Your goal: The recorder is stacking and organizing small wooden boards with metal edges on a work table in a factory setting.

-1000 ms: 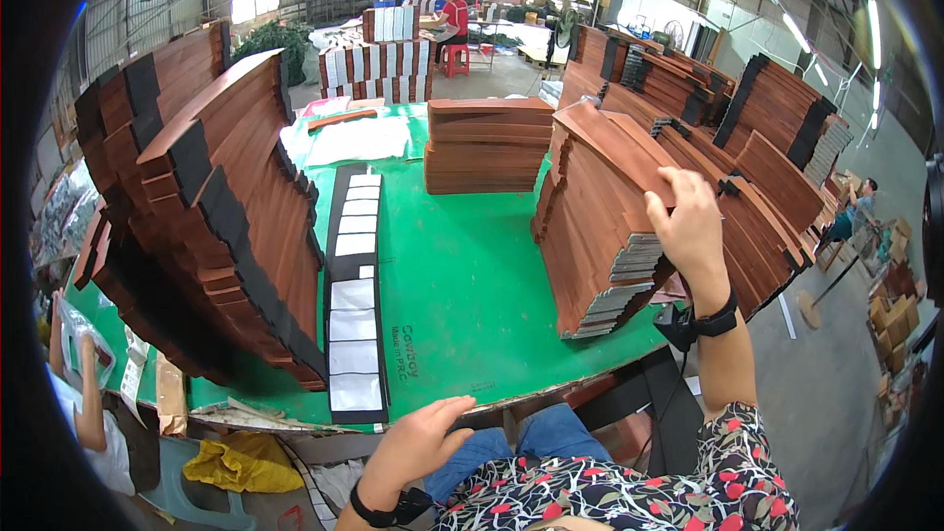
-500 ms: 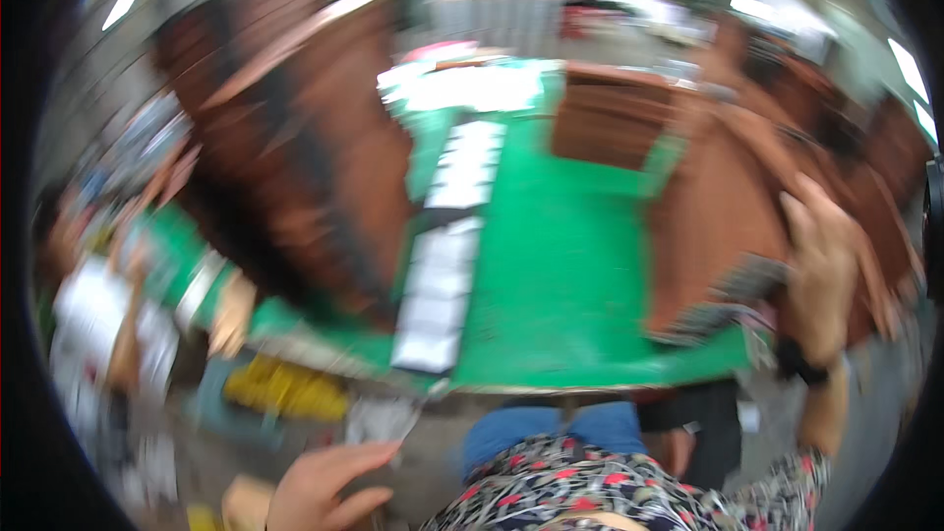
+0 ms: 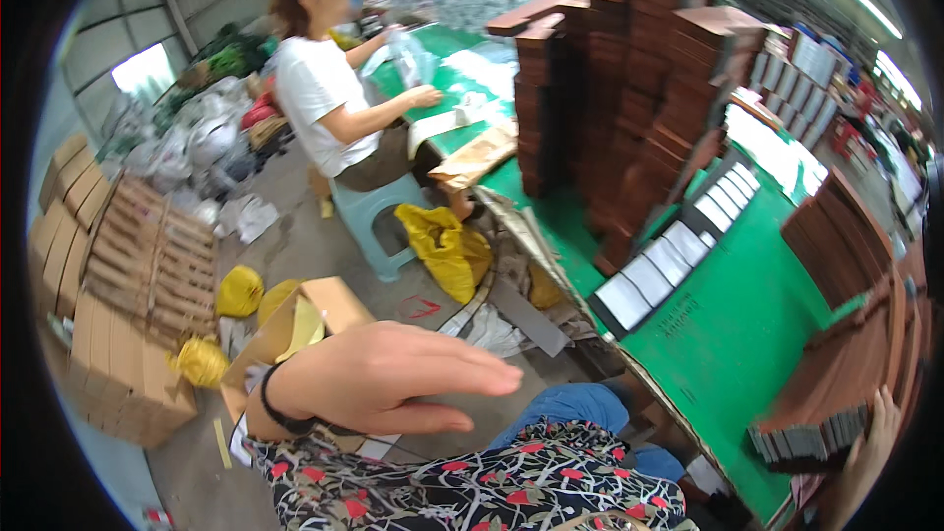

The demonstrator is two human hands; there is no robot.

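My left hand (image 3: 393, 374) hangs in the air in front of my patterned clothing, fingers stretched out and thumb apart, holding nothing. At the right rim, my right hand (image 3: 873, 442) rests its extended fingers against a leaning stack of brown flat pieces (image 3: 836, 374) with grey edges; part of this hand is cut off by the dark rim. The stack stands on a green tabletop (image 3: 708, 364). Along the table lies a dark strip with a row of white rectangles (image 3: 654, 275). Another brown stack (image 3: 841, 236) leans beyond it.
Tall brown stacks (image 3: 639, 98) rise on the table's far side. A person in white (image 3: 329, 88) sits on a light blue stool (image 3: 379, 221), handling clear plastic. Yellow bags (image 3: 447, 251), an open carton (image 3: 334, 305) and stacked cardboard (image 3: 128, 364) cover the floor at left.
My view has swung to the left, bringing the seated person and floor cartons into sight. My left hand appears higher in view, still empty. My right hand stays at the brown stack.
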